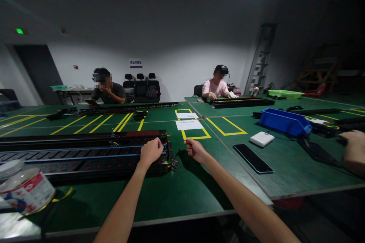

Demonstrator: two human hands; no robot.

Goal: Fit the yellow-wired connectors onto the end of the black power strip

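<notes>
A long black rail assembly (85,155) with blue strips and rows of small red dots lies on the green table to the left. My left hand (152,152) is closed over its right end, where wires and small connectors stick out. Whatever is in those fingers is hidden. My right hand (195,150) hovers just right of that end, apart from it, its thumb and fingertips pinched together. Anything between them is too small to name. A small black connector (175,165) hangs off the rail's end between my hands.
A clear plastic jar (27,190) stands at the front left. To the right are a black phone (253,158), a white box (261,139) and a blue bin (285,122). Another person's hand (353,150) is at the right edge. Two people sit across the table.
</notes>
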